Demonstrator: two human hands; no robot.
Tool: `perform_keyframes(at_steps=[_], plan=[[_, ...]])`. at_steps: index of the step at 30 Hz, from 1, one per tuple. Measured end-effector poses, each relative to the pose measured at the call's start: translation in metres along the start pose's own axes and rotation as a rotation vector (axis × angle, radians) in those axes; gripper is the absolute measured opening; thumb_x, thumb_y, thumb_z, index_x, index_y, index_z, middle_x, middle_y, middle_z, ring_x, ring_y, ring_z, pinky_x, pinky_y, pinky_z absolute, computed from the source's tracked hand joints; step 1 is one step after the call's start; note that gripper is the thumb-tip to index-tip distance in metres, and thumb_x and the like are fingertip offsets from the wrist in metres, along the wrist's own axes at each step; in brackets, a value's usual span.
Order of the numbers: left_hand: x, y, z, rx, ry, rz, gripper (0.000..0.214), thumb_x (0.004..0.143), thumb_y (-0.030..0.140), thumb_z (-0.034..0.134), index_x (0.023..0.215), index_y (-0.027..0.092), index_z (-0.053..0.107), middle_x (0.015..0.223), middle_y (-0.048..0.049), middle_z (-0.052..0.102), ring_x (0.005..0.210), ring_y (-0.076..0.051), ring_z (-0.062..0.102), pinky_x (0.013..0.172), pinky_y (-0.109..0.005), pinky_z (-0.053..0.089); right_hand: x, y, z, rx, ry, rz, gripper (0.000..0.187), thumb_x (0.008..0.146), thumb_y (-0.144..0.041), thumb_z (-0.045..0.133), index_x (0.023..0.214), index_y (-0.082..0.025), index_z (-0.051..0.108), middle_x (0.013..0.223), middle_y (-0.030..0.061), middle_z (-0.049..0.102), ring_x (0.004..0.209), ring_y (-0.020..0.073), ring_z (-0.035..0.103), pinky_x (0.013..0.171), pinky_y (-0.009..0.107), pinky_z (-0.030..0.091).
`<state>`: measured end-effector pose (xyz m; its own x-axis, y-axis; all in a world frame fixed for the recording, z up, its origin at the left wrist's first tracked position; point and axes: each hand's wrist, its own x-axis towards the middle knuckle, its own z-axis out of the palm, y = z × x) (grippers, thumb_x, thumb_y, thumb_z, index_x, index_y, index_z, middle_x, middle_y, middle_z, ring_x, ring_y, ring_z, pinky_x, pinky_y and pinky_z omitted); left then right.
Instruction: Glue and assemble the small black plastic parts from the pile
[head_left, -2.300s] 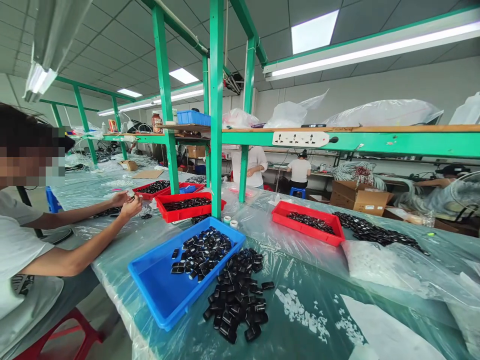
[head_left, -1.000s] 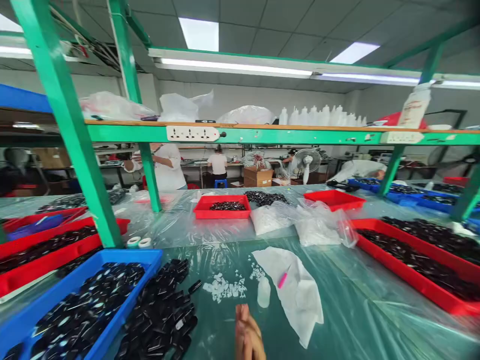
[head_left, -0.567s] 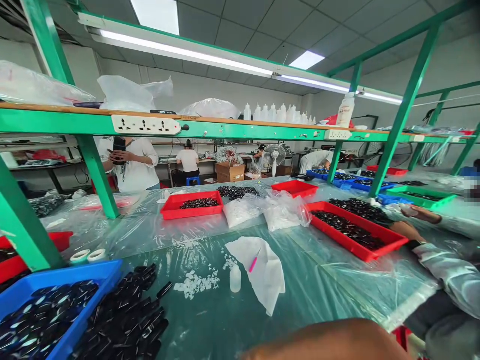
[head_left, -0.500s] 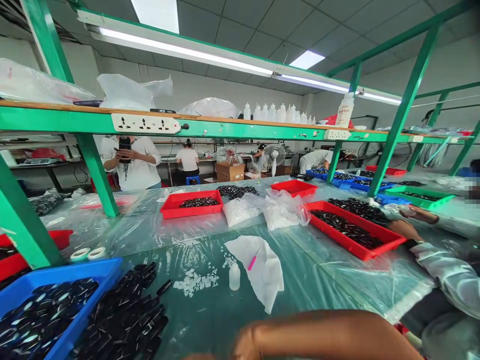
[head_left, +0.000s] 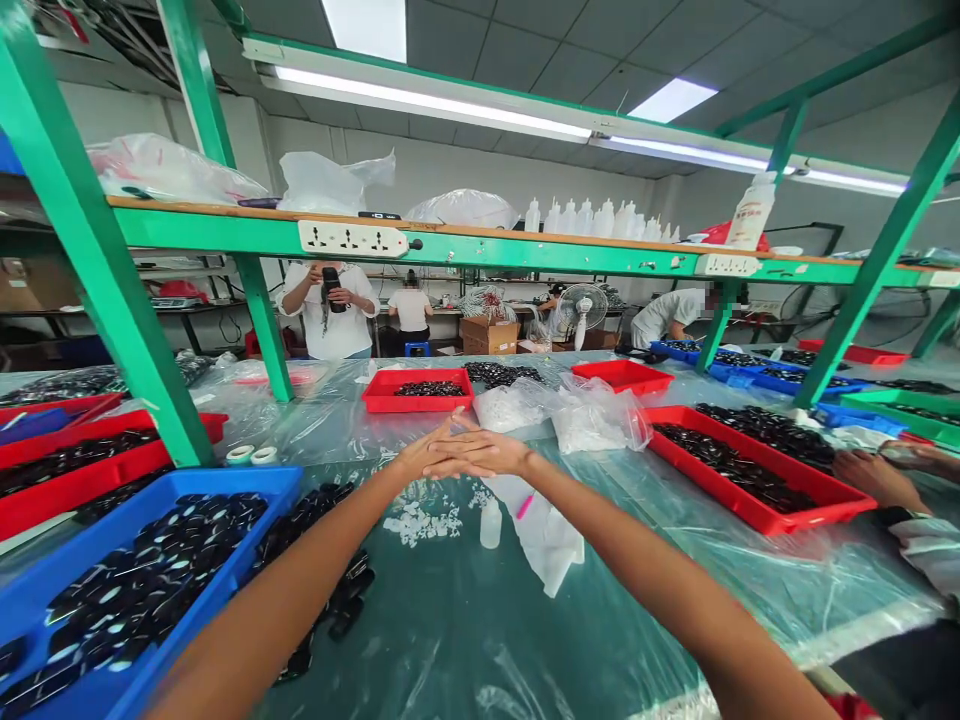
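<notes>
Both arms are stretched out over the table, and the hands meet above its middle. My left hand [head_left: 426, 448] and my right hand [head_left: 491, 453] have their fingers laced through each other, fairly straight, with nothing visible in either. Below them on the green tabletop lie small white pieces [head_left: 424, 523] in a loose pile. A small white bottle [head_left: 490, 524] stands beside these. To its right is a white cloth [head_left: 551, 550] with a pink pen-like tool [head_left: 526, 506] on it. Black glossy pieces [head_left: 352, 590] are heaped behind my left forearm, partly hidden.
A blue tray [head_left: 281, 490] of black pieces sits at left, a long red tray [head_left: 780, 522] at right. Clear bags [head_left: 592, 420] of white pieces lie beyond my hands. A green shelf post [head_left: 127, 260] rises at left. A co-worker's hand [head_left: 877, 478] is at far right.
My forearm was low at the front edge, blurred; now both arms reach forward and the hands are joined with fingers interlaced. The view has shifted left.
</notes>
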<state>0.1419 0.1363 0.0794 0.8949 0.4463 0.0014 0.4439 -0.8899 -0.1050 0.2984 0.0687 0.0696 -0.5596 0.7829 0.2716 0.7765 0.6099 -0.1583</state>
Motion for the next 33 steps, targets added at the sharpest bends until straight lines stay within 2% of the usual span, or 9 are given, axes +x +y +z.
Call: perform_keyframes(at_steps=[3,7,10,13,21,24,27,30,33], plan=[[0.015,0.002,0.001,-0.024,0.064,0.162,0.035,0.072,0.018,0.043,0.092,0.025,0.070,0.105,-0.0030,0.063,0.123,-0.028,0.046,0.067,-0.041,0.053,0.002,0.017,-0.008,-0.146,-0.133,-0.119,0.024,0.092,-0.013,0.042,0.091,-0.006,0.065,0.104,0.0039,0.064,0.099,0.0138,0.060,0.086,0.032,0.047],[0.027,0.009,0.001,0.023,0.143,0.318,0.055,0.072,0.006,0.043,0.109,0.042,0.062,0.126,0.0045,0.053,0.136,-0.018,0.027,0.083,-0.047,0.050,0.000,0.025,-0.016,-0.301,-0.175,-0.204,0.025,0.094,-0.016,0.041,0.103,-0.008,0.063,0.111,0.0050,0.060,0.104,0.0189,0.057,0.088,0.037,0.047],[0.031,0.011,0.000,0.080,0.190,0.355,0.067,0.071,0.001,0.042,0.118,0.047,0.054,0.137,0.0099,0.043,0.140,-0.014,0.010,0.098,-0.053,0.040,-0.005,0.026,-0.022,-0.387,-0.176,-0.210,0.020,0.092,-0.016,0.046,0.104,-0.009,0.061,0.107,0.0054,0.061,0.098,0.0156,0.060,0.084,0.035,0.049],[0.031,0.012,0.000,0.140,0.226,0.355,0.073,0.071,-0.004,0.038,0.121,0.048,0.051,0.142,0.0129,0.035,0.140,-0.013,0.002,0.104,-0.057,0.031,-0.008,0.024,-0.024,-0.451,-0.161,-0.201,0.018,0.091,-0.015,0.048,0.101,-0.008,0.062,0.104,0.0049,0.062,0.094,0.0151,0.061,0.081,0.033,0.050],[0.018,0.024,-0.002,0.329,0.308,0.387,0.081,0.069,-0.009,0.032,0.123,0.050,0.047,0.142,0.0151,0.035,0.140,-0.012,-0.001,0.107,-0.057,0.019,-0.018,0.017,-0.022,-0.595,-0.103,-0.291,0.022,0.092,-0.017,0.046,0.106,-0.007,0.060,0.113,0.0065,0.058,0.100,0.0167,0.058,0.088,0.037,0.047],[0.011,0.032,-0.007,0.405,0.340,0.400,0.084,0.067,-0.010,0.030,0.124,0.049,0.045,0.142,0.0146,0.034,0.139,-0.013,0.001,0.104,-0.058,0.024,-0.027,0.010,-0.026,-0.650,-0.088,-0.313,0.026,0.093,-0.016,0.044,0.114,-0.008,0.058,0.121,0.0076,0.054,0.109,0.0206,0.054,0.094,0.042,0.043],[0.003,0.041,-0.012,0.488,0.363,0.403,0.086,0.065,-0.010,0.028,0.128,0.046,0.042,0.143,0.0131,0.032,0.139,-0.014,0.004,0.100,-0.058,0.029,-0.036,0.000,-0.032,-0.706,-0.070,-0.323,0.033,0.090,-0.015,0.050,0.122,-0.014,0.053,0.132,0.0094,0.047,0.120,0.0241,0.046,0.100,0.050,0.035],[-0.007,0.051,-0.018,0.583,0.381,0.410,0.087,0.062,-0.010,0.028,0.129,0.046,0.040,0.144,0.0138,0.031,0.139,-0.014,0.005,0.102,-0.058,0.026,-0.046,-0.013,-0.036,-0.748,-0.051,-0.322,0.044,0.085,-0.014,0.057,0.128,-0.020,0.049,0.139,0.0095,0.041,0.127,0.0279,0.038,0.103,0.058,0.027],[-0.021,0.061,-0.026,0.683,0.388,0.407,0.087,0.062,-0.009,0.030,0.127,0.048,0.042,0.144,0.0156,0.030,0.139,-0.013,0.004,0.103,-0.057,0.025,-0.053,-0.029,-0.037,-0.768,-0.026,-0.306,0.050,0.085,-0.011,0.055,0.132,-0.023,0.046,0.143,0.0090,0.037,0.133,0.0290,0.030,0.106,0.062,0.015]])
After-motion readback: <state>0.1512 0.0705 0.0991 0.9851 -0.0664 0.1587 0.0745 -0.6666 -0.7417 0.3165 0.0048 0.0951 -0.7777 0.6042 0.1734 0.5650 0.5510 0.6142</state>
